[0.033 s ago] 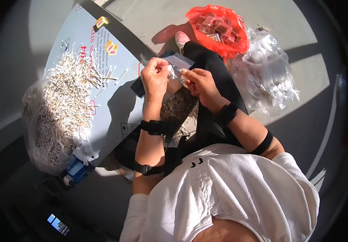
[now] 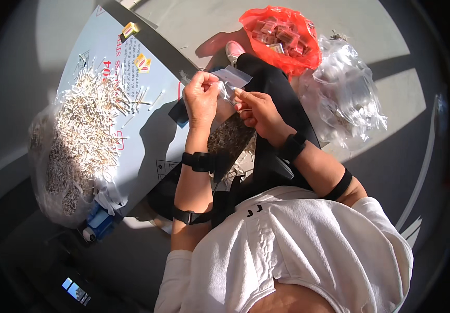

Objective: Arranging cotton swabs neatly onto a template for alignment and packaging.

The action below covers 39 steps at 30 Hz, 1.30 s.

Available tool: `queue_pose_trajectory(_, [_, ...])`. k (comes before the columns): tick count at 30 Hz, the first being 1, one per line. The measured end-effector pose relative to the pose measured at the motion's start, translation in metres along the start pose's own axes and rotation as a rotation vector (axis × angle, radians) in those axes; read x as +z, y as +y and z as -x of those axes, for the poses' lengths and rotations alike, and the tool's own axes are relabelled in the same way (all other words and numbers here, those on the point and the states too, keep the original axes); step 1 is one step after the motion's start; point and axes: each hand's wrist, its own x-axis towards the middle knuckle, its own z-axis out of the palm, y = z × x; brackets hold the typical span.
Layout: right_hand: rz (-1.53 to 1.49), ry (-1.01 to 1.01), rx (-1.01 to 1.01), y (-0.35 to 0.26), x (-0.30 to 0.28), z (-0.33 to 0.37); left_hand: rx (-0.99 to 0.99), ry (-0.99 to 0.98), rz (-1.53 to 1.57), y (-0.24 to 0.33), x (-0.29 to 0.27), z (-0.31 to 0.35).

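Over my lap, a small clear plastic bag (image 2: 226, 93) is stretched between my two hands and glints in the sunlight. My left hand (image 2: 201, 99) pinches one side of it between thumb and fingertips. On the other side, the thumb and curled fingers of my right hand (image 2: 259, 110) grip the plastic. Just beyond my fingers lies a flat translucent flap (image 2: 235, 77); whether it belongs to the same bag I cannot tell. To the left, a large heap of thin pale sticks with white ends (image 2: 87, 115) spills from a big clear bag (image 2: 40, 151) onto the table.
Two small yellow-and-white boxes (image 2: 142, 63) (image 2: 130, 29) rest on the printed grey tabletop (image 2: 154, 130). A red plastic bag (image 2: 308, 55) of small reddish packets stands on the floor, beside bulging clear bags (image 2: 344, 94). A blue object (image 2: 99, 221) sits under the heap.
The clear plastic between my hands has shifted slightly, and my right fingers have moved a little. Otherwise both hands stay nearly in place.
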Motion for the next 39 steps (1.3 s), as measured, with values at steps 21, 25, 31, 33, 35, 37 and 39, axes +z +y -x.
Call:
queue_pose_trajectory(21, [0.013, 0.442, -0.496, -0.003, 0.009, -0.098, 0.596, -0.200, -0.738, -0.029, 0.017, -0.087])
queue_pose_trajectory(25, [0.016, 0.414, -0.490, 0.002, 0.009, -0.093, 0.622, -0.190, -0.706, -0.027, 0.011, -0.081])
queue_pose_trajectory(31, [-0.021, 0.393, -0.512, 0.009, 0.014, -0.085, 0.616, -0.177, -0.709, -0.024, 0.004, -0.072])
queue_pose_trajectory(33, [-0.027, 0.344, -0.540, 0.011, 0.017, -0.080, 0.650, -0.177, -0.690, -0.025, -0.004, -0.069])
queue_pose_trajectory(35, [-0.019, 0.312, -0.529, 0.015, 0.021, -0.072, 0.549, -0.211, -0.630, -0.025, -0.013, -0.066])
queue_pose_trajectory(37, [-0.009, 0.280, -0.517, 0.019, 0.025, -0.066, 0.448, -0.242, -0.567, -0.024, -0.020, -0.063])
queue_pose_trajectory(39, [-0.083, 0.214, -0.484, 0.024, 0.027, -0.063, 0.231, -0.227, -0.358, -0.017, -0.024, -0.061])
